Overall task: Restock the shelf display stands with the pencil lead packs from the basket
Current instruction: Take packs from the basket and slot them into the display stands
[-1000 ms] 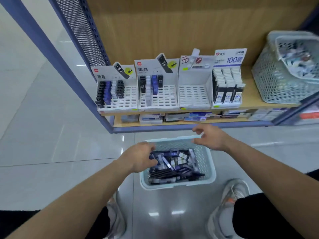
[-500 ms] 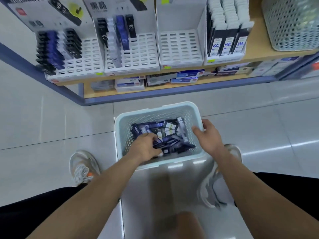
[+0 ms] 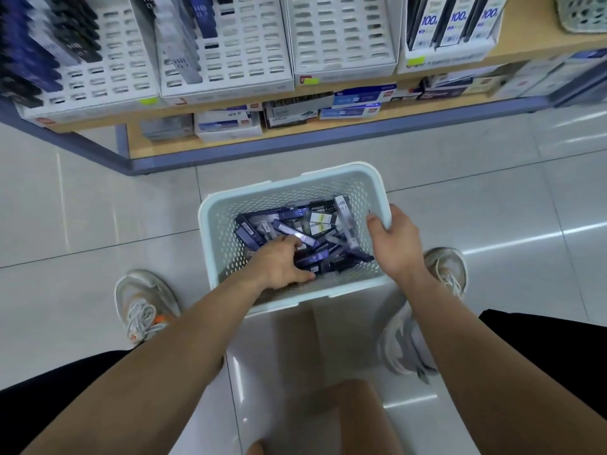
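Observation:
A pale blue perforated basket [image 3: 295, 182] stands on the floor between my feet. It holds a loose pile of dark blue and black pencil lead packs [image 3: 320, 221]. My left hand [image 3: 279, 265] is down inside the basket, fingers and thumb curled round packs in the pile. My right hand [image 3: 395, 249] grips the basket's right rim. Above, on the shelf, stand white slotted display stands: the left one [image 3: 108, 78] and the second [image 3: 244, 50] are partly filled, the third [image 3: 341, 37] has bare slots, and the fourth [image 3: 451, 26] holds packs marked 100.
Boxed stock [image 3: 356, 101] lies on the low shelf under the stands. The shelf's blue base frame [image 3: 295, 147] runs just beyond the basket. Another mesh basket [image 3: 583, 13] sits at the top right. My shoes [image 3: 144, 307] [image 3: 445, 270] flank the basket on the glossy tiles.
My view has dropped closer to the basket. My left hand has gone deeper into the pile of packs. My right hand has slid onto the basket's right rim and taken hold of it.

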Available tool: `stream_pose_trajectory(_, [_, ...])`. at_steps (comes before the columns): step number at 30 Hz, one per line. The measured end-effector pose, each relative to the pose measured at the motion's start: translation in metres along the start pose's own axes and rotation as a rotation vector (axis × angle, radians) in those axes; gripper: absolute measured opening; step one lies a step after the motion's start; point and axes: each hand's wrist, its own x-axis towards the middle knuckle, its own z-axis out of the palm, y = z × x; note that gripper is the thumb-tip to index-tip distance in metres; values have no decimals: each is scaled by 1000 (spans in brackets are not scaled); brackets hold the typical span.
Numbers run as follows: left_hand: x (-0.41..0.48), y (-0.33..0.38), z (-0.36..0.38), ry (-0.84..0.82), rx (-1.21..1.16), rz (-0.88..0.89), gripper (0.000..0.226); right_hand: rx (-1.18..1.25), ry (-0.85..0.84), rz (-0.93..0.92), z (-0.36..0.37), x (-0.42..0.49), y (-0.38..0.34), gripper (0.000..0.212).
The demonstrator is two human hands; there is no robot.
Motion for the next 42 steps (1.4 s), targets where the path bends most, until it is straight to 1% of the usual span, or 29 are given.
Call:
stream_pose_trajectory(3, [4,0,3,-57,-22,28,79,0,-2,1,0,0,0,12])
stream_pose_trajectory(6, [5,-2,7,-94,-108,35,76,-23,2,1,1,0,0,16])
stream_pose_trajectory(13, [11,-4,7,-156,-189,43,83,-52,12,-3,0,0,-1,19])
stream_pose_trajectory(19, [13,-4,8,-150,-285,27,79,-42,11,-11,1,-1,0,20])
stream_pose_trajectory(23, [14,-2,9,-93,-343,24,80,-42,22,-15,1,-2,0,19])
stream_pose_trajectory(26, [15,-3,9,-37,-363,20,69,-41,24,-10,1,-2,0,19])
stream_pose_trajectory(27, [16,-3,9,-43,-360,14,69,-38,24,-8,1,-2,0,19])
stream_pose_trajectory(30, [16,-1,9,-98,-311,-13,79,-35,24,0,1,-1,0,20])
stream_pose_trajectory(34, [19,-2,9,-124,-276,-35,77,-33,23,2,1,-2,0,19])
stream_pose_trajectory(38, [20,-4,9,-142,-293,-49,89,-37,33,3,1,-2,0,21])
stream_pose_trajectory(42, [21,-6,7,-154,-265,-49,88,-41,27,6,1,-2,-1,21])
